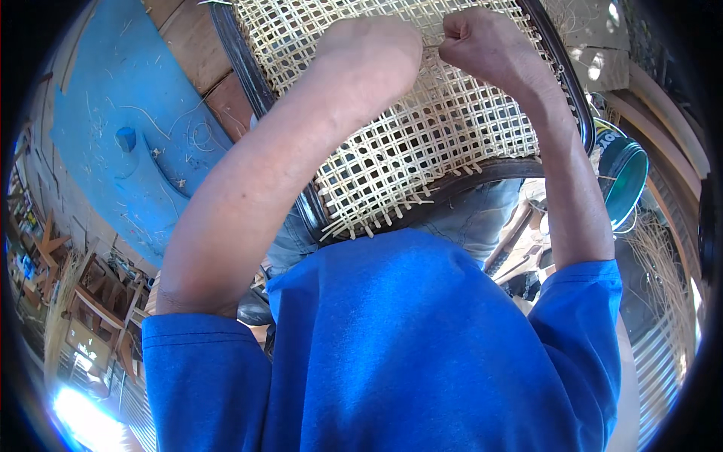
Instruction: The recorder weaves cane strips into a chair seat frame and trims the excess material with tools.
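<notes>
A woven cane panel (422, 143) in a dark wooden frame (248, 64) lies across my lap, with loose strand ends sticking out along its near edge. Over the upper middle of the weave, my left hand (376, 49) bends at the wrist, its fingers hidden behind the back of the hand. Just to its right, my right hand (489, 45) is closed in a fist above the cane, thumb side toward the left. Whatever its fingers hold is too small or too covered to make out.
To the left a blue sheet (113, 83) with scattered cane scraps covers the wooden boards. A bucket (626, 184) with a green inside lies by the frame's right side. Long loose fibres (655, 264) are at the right, and wooden chair parts (105, 301) at the lower left.
</notes>
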The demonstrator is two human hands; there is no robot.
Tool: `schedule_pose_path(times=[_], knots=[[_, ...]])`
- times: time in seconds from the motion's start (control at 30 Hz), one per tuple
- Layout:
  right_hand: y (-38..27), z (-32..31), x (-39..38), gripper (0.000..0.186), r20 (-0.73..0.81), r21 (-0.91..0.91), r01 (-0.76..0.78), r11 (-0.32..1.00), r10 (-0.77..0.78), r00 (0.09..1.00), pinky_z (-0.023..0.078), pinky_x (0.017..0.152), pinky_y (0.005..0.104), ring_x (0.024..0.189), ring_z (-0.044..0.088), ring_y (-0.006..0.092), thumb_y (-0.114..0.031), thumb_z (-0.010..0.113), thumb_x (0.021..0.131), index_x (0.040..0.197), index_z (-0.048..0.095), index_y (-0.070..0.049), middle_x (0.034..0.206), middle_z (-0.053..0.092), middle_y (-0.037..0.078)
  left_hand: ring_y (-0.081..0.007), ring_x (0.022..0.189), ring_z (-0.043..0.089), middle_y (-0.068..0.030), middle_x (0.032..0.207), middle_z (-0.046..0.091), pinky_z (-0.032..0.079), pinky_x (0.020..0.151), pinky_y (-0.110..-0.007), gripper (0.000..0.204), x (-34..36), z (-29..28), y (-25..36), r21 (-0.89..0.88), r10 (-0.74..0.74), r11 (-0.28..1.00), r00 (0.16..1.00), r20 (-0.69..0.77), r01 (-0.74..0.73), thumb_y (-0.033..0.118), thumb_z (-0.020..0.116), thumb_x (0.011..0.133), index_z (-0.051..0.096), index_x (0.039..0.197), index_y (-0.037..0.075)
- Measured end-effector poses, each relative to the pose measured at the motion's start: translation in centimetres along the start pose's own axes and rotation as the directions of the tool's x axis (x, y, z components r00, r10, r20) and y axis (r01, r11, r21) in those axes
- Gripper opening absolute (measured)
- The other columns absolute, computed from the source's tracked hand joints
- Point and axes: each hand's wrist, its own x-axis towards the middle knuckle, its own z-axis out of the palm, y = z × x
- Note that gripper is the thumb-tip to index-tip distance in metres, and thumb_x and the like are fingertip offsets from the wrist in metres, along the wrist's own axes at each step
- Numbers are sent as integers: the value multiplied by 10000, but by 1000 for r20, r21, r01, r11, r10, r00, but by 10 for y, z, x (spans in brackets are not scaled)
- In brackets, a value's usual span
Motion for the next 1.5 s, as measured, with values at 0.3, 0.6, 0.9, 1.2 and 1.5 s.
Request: schedule_pose_path(times=[0.3,0.6,0.9,1.2,1.5], knots=[[12,31,27,218,-137,-240,219,946,-257,957,523,712,436,793,690,329,-195,632,879,946,731,-13,851,714,188,-277,870,744,-151,929,748,605,712,-394,160,-11,20,2,16,-15,1000,986,-169,18,66,618,827,752,904,23],[59,30,7,293,-332,60,234,970,-202,921,512,732,341,788,651,165,-309,697,920,1045,712,-44,831,696,90,-367,924,706,-164,956,733,546,795,-482,379,-33,-24,-67,253,-91,961,992,-89,111,357,479,1006,700,1114,69],[81,47,-41,304,-471,-157,255,954,-299,830,503,691,395,760,635,253,-309,719,908,955,672,-12,862,667,109,-326,991,695,-147,1040,718,539,853,-484,360,-8,-1,-37,87,-71,992,978,-198,90,361,586,965,655,1177,79],[74,55,-40,353,-426,-116,130,985,-168,889,486,657,464,703,629,338,-357,660,944,841,645,-20,766,632,168,-321,859,699,-136,874,698,546,763,-488,240,0,7,-40,145,66,988,988,-140,-46,283,611,930,672,1045,82],[71,43,-37,377,-292,-221,98,970,-161,943,532,712,470,764,681,350,-404,632,937,881,691,-36,782,679,178,-156,498,568,-57,621,585,432,470,-311,342,23,-9,-33,-553,-176,797,969,173,243,345,604,921,645,821,20]])
